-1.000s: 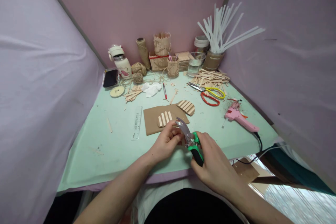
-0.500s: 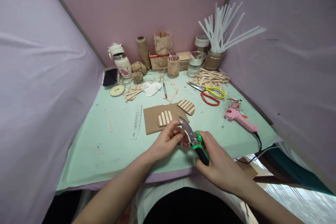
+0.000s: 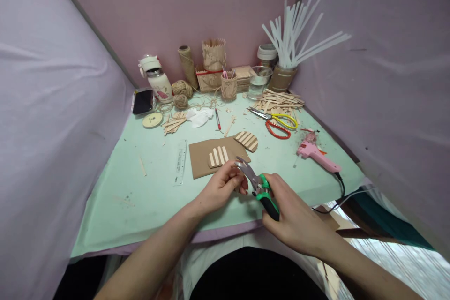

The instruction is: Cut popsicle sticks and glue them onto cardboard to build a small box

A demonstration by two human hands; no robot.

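Observation:
My right hand [image 3: 288,213] is wrapped around the green and black handles of pruning shears [image 3: 264,192]. Their curved grey blades point up and left, right beside the fingertips of my left hand [image 3: 223,185]. That hand is closed in a pinch on a small wooden craft stick, mostly hidden by the fingers. Just beyond it lies a piece of brown cardboard [image 3: 200,157]. On the cardboard sits a cut piece with several pale sticks [image 3: 218,155] on it. A rounded striped piece [image 3: 246,141] rests over its far right corner.
A clear ruler [image 3: 180,163] lies left of the cardboard. To the right are scissors [image 3: 278,126] with red and yellow handles and a pink glue gun [image 3: 318,155] with its cord. Along the back stand a stick pile [image 3: 279,101], a water cup [image 3: 259,83], twine balls [image 3: 182,89] and a bottle [image 3: 160,85].
The shears' blades have shifted slightly left over my left fingertips. The stick seen between my left fingers before is now mostly hidden. The whole view has moved a little.

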